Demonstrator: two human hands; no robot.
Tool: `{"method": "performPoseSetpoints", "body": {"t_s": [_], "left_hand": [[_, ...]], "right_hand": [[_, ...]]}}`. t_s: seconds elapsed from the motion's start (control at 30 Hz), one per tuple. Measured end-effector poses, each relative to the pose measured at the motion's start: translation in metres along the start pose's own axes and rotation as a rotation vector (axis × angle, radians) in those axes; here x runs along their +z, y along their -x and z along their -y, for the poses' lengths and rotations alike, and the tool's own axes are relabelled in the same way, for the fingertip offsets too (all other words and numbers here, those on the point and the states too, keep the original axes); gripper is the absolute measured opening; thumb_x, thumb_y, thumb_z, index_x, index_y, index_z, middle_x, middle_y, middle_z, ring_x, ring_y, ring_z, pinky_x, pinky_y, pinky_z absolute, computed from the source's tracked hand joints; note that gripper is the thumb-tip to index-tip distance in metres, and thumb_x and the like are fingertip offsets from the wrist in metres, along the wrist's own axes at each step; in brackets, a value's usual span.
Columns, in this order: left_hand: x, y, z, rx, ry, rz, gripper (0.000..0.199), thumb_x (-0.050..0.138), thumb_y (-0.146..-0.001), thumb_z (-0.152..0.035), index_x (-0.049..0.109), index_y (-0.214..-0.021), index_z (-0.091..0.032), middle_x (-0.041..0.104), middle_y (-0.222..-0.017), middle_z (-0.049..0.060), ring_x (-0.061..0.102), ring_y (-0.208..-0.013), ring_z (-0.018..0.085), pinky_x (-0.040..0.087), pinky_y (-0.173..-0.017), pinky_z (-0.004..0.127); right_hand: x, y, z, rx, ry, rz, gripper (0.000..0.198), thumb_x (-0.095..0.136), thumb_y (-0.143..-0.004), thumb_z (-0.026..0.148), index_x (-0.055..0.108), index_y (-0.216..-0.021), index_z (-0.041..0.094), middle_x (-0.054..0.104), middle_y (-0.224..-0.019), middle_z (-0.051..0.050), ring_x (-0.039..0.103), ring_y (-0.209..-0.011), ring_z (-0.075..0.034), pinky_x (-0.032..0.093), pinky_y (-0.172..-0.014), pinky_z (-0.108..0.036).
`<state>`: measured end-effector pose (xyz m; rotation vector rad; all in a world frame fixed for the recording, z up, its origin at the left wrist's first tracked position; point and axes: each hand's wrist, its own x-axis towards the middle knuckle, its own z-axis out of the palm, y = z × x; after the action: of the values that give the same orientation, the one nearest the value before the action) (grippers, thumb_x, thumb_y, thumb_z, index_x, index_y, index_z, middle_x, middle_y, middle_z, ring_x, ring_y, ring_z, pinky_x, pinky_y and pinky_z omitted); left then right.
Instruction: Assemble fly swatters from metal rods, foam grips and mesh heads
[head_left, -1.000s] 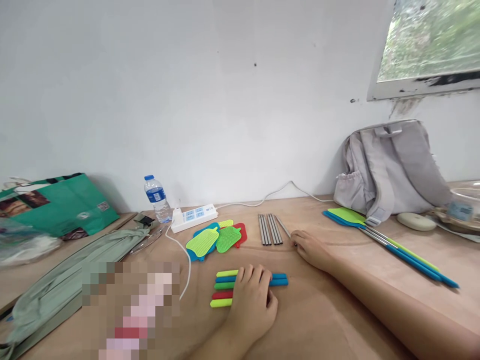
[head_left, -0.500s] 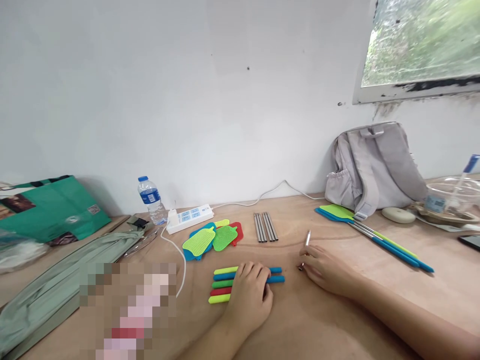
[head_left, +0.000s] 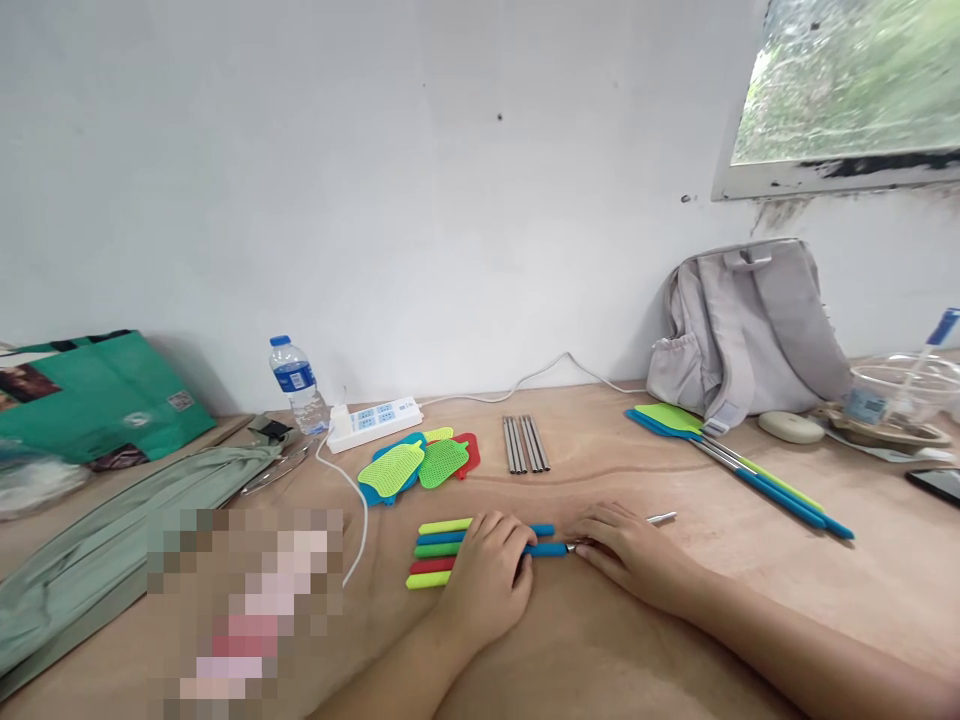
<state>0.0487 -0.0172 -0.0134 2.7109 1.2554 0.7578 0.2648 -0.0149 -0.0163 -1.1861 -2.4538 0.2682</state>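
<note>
My left hand [head_left: 489, 572] rests palm down across several coloured plastic handles [head_left: 435, 551], its fingers curled over a blue handle [head_left: 550, 550] that sticks out to the right. My right hand [head_left: 634, 550] is closed around a thin metal rod [head_left: 663, 518]. The rod's left tip meets the open end of the blue handle; whether it is inside I cannot tell. Its far end shows beyond my fingers. Behind lie a group of short metal rods [head_left: 525, 445] and a pile of perforated fly swatter heads [head_left: 391, 470] in yellow, blue, green and red.
A white power strip [head_left: 375, 424] with its cord and a water bottle [head_left: 298, 385] stand near the wall. Long-handled fly swatters [head_left: 772, 487] lie to the right, before a grey backpack [head_left: 750, 330]. A green bag [head_left: 112, 400] and grey-green cloth [head_left: 150, 545] are at left.
My right hand has turned the metal rod sideways and moved it left, bringing its tip to the blue handle. My left hand stays over the handles; the view has shifted slightly.
</note>
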Motion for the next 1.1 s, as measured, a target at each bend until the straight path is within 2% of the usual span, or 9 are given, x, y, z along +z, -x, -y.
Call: {"method": "performPoseSetpoints", "body": {"t_s": [0.17, 0.33, 0.43, 0.6, 0.8, 0.9, 1.0, 1.1], "left_hand": [[-0.002, 0.0, 0.001, 0.024, 0.017, -0.003, 0.017, 0.043, -0.075, -0.01, 0.053, -0.083, -0.02, 0.058, -0.084, 0.002, 0.047, -0.082, 0.018, 0.037, -0.076, 0.033], [-0.003, 0.001, -0.001, 0.017, 0.007, -0.005, 0.017, 0.045, -0.073, -0.01, 0.053, -0.084, -0.02, 0.058, -0.085, 0.001, 0.048, -0.082, 0.017, 0.037, -0.076, 0.033], [-0.003, 0.001, -0.001, 0.011, -0.019, -0.007, 0.016, 0.046, -0.073, -0.011, 0.054, -0.083, -0.021, 0.059, -0.083, 0.0, 0.048, -0.08, 0.017, 0.037, -0.076, 0.032], [-0.002, 0.001, -0.001, 0.024, 0.007, 0.016, 0.017, 0.043, -0.077, -0.01, 0.054, -0.086, -0.021, 0.059, -0.084, 0.001, 0.048, -0.082, 0.017, 0.037, -0.078, 0.033], [-0.002, 0.001, 0.0, 0.063, 0.025, 0.029, 0.017, 0.042, -0.08, -0.011, 0.053, -0.087, -0.021, 0.06, -0.086, 0.0, 0.048, -0.082, 0.017, 0.037, -0.077, 0.033], [-0.005, 0.0, -0.003, 0.091, 0.008, -0.013, 0.016, 0.04, -0.082, -0.013, 0.053, -0.087, -0.021, 0.06, -0.086, 0.002, 0.049, -0.08, 0.017, 0.038, -0.076, 0.032], [-0.009, 0.001, -0.006, 0.084, 0.015, -0.062, 0.013, 0.038, -0.084, -0.017, 0.05, -0.085, -0.019, 0.059, -0.082, 0.003, 0.05, -0.074, 0.016, 0.04, -0.073, 0.032], [-0.01, 0.003, -0.007, 0.058, 0.038, -0.077, 0.011, 0.036, -0.085, -0.02, 0.047, -0.085, -0.019, 0.059, -0.079, 0.002, 0.052, -0.071, 0.015, 0.041, -0.075, 0.033]], "right_hand": [[-0.019, 0.005, -0.002, -0.027, 0.027, 0.074, 0.029, 0.051, -0.077, 0.028, 0.056, -0.105, 0.024, 0.058, -0.101, -0.006, 0.05, -0.094, -0.022, 0.038, -0.082, -0.036], [-0.033, 0.007, -0.011, -0.015, 0.058, 0.097, 0.017, 0.051, -0.074, 0.022, 0.06, -0.088, 0.021, 0.059, -0.086, -0.007, 0.052, -0.081, -0.021, 0.039, -0.072, -0.034], [-0.032, 0.008, -0.015, -0.026, 0.026, 0.125, 0.015, 0.047, -0.076, 0.02, 0.059, -0.085, 0.021, 0.06, -0.081, -0.006, 0.053, -0.076, -0.019, 0.04, -0.067, -0.031], [-0.025, 0.006, -0.013, -0.041, 0.061, 0.101, 0.016, 0.042, -0.081, 0.02, 0.058, -0.087, 0.021, 0.06, -0.085, -0.005, 0.052, -0.08, -0.018, 0.04, -0.07, -0.031], [-0.015, 0.006, -0.018, 0.009, 0.052, 0.063, 0.02, 0.039, -0.086, 0.03, 0.055, -0.083, 0.019, 0.058, -0.084, -0.005, 0.051, -0.079, -0.018, 0.041, -0.07, -0.031], [-0.012, 0.005, -0.021, 0.013, 0.036, 0.033, 0.026, 0.036, -0.087, 0.035, 0.056, -0.084, 0.019, 0.058, -0.085, -0.006, 0.051, -0.08, -0.018, 0.041, -0.071, -0.032], [-0.013, 0.005, -0.02, -0.025, 0.006, 0.064, 0.028, 0.033, -0.088, 0.036, 0.056, -0.091, 0.021, 0.059, -0.086, -0.005, 0.053, -0.081, -0.018, 0.04, -0.07, -0.03], [-0.016, 0.007, -0.015, 0.044, -0.014, 0.102, 0.027, 0.031, -0.088, 0.037, 0.054, -0.091, 0.024, 0.061, -0.077, -0.002, 0.055, -0.071, -0.016, 0.038, -0.062, -0.026]]}}
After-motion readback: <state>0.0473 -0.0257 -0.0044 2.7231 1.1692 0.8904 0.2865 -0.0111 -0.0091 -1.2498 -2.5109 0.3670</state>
